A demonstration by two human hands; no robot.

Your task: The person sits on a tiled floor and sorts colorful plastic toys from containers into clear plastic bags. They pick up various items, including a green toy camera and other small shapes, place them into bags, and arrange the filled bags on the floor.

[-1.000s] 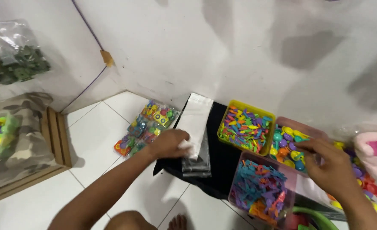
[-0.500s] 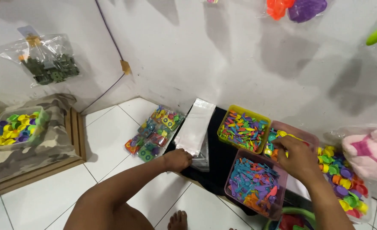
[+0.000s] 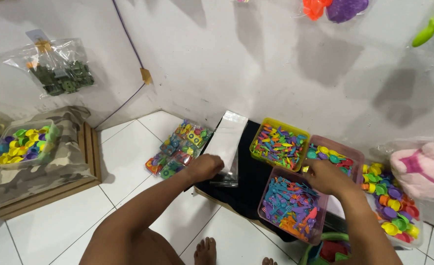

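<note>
My left hand (image 3: pixel 204 167) is closed on the near end of a stack of clear plastic bags (image 3: pixel 227 137) lying on a black mat (image 3: pixel 249 179). My right hand (image 3: pixel 327 176) hovers between two pink tubs, fingers curled, and a small yellow piece (image 3: pixel 305 169) shows at its fingertips. The far pink tub (image 3: pixel 347 149) holds round colourful pieces. The near one (image 3: pixel 265 208) holds blue, purple and orange toy utensils. Behind them, a yellow tub (image 3: pixel 257 131) is full of mixed small pieces.
Filled packets of colourful toys (image 3: pixel 177 149) lie on the white tiles left of the mat. A clear tub of round pieces (image 3: pixel 413 230) and a pink plush (image 3: pixel 423 169) sit at right. A cloth-covered wooden crate (image 3: pixel 65 164) stands left, bearing a tub (image 3: pixel 50 142). My toes (image 3: pixel 204 250) show below.
My right hand moved left from the round-piece tubs to the gap between the pink tubs. My left hand stayed on the clear bags. The view tilted up towards the wall.
</note>
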